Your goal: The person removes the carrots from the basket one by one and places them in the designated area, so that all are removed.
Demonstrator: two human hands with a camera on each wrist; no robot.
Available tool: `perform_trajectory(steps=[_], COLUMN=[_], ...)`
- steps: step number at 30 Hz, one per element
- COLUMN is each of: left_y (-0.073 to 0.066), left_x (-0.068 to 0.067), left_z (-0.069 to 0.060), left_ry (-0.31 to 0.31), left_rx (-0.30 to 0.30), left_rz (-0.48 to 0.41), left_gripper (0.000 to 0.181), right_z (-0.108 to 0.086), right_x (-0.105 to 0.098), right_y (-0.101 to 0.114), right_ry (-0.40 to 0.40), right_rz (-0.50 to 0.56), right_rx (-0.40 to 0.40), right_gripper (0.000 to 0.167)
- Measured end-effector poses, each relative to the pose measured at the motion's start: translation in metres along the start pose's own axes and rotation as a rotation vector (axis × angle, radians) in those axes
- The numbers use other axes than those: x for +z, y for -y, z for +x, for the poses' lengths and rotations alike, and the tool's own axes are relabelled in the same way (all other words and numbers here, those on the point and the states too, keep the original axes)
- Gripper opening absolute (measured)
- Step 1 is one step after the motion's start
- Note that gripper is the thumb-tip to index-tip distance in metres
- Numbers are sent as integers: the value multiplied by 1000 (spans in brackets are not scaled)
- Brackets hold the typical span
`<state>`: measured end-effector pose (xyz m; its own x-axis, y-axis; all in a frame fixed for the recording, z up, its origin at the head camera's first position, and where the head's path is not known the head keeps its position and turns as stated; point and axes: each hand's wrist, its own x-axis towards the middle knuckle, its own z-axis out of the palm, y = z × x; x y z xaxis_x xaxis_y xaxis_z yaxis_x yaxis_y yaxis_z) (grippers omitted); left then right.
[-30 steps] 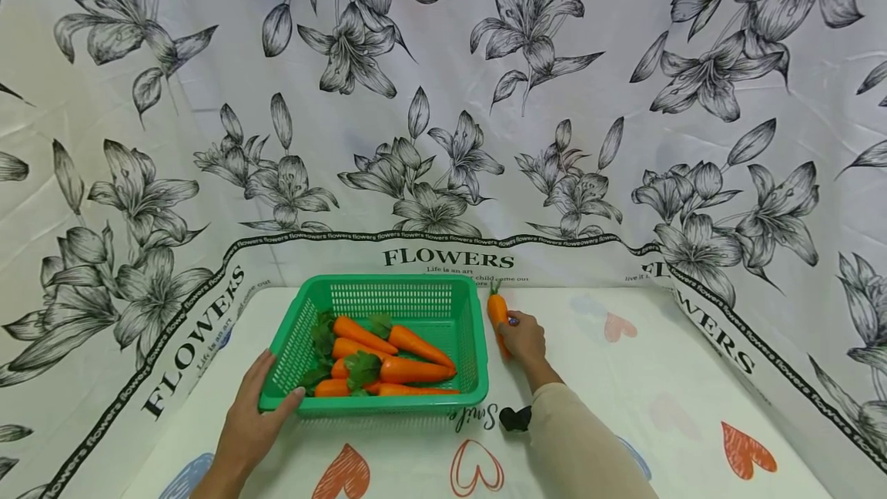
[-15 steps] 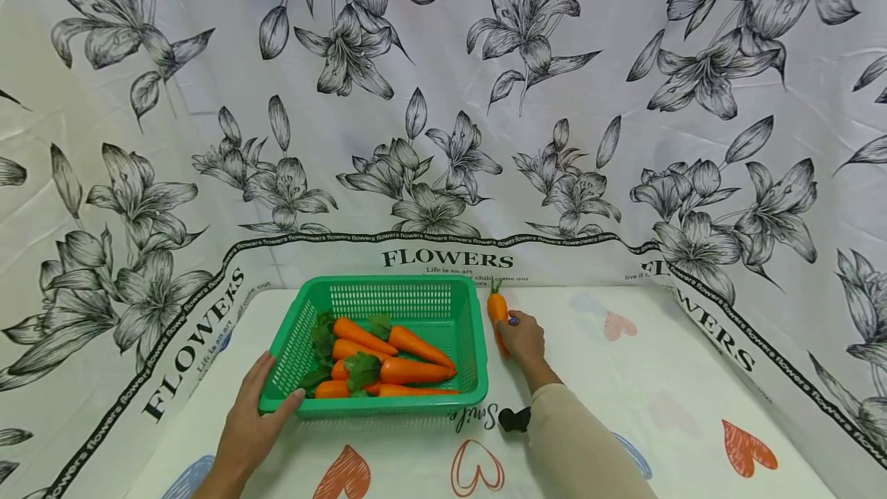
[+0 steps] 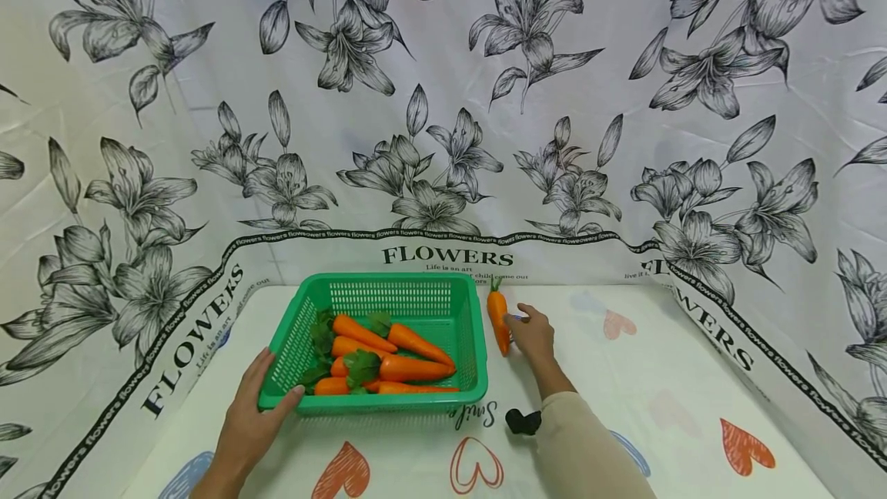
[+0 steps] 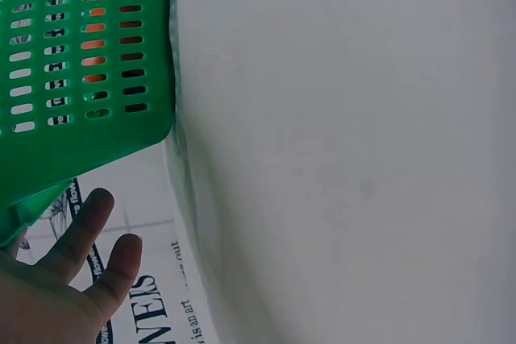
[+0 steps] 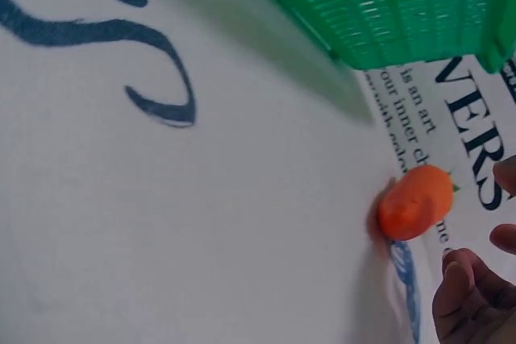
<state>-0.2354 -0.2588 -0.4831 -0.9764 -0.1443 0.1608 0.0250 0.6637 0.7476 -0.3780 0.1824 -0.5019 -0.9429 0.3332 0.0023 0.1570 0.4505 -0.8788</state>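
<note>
A green plastic basket (image 3: 374, 402) holds several orange carrots (image 3: 417, 370) with green leafy tops. At its left front corner rests my left hand (image 3: 248, 422), thumb on the rim and fingers along the side. One carrot (image 3: 497, 314) lies on the table just right of the basket, green stem toward the wall. Beside that carrot is my right hand (image 3: 533, 336), fingers relaxed and parted from it. The right wrist view shows a gap between the carrot (image 5: 417, 202) and the right fingers (image 5: 476, 292).
The table (image 3: 665, 376) has a white cloth printed with hearts and lettering. A floral curtain (image 3: 443, 98) stands behind it. A small black object (image 3: 523, 422) shows beside the right sleeve.
My right hand has let go of the carrot beside the basket and moved slightly to the right. The left hand and the basket have stayed in place.
</note>
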Motion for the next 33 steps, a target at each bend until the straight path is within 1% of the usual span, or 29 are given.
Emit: perform_trajectory(steps=[8,16,22,25,28,33], left_y=[2,3,4,4,4,3], left_x=[0,1,1,1,1,1], left_z=[-1,-2,-2,-2,-1,-1], left_ry=[-16,-16,-14,-14,-20,-27], left_rx=[18,19,16,22,34,41], left_rz=[-9,-9,-12,-17,-28,-38], left_gripper=[86,86,86,86,85,84], right_z=[-6,-17,-27,-34,-39,-47], right_x=[-14,-30,-42,-48,-53,-58], right_y=[9,27,39,48,55,62], right_ry=[7,-8,-19,-15,-18,-26], right_rz=[67,155,194,237,285,317], right_rx=[-20,-47,-75,-101,-149,-202], right_gripper=[58,56,56,56,52,51])
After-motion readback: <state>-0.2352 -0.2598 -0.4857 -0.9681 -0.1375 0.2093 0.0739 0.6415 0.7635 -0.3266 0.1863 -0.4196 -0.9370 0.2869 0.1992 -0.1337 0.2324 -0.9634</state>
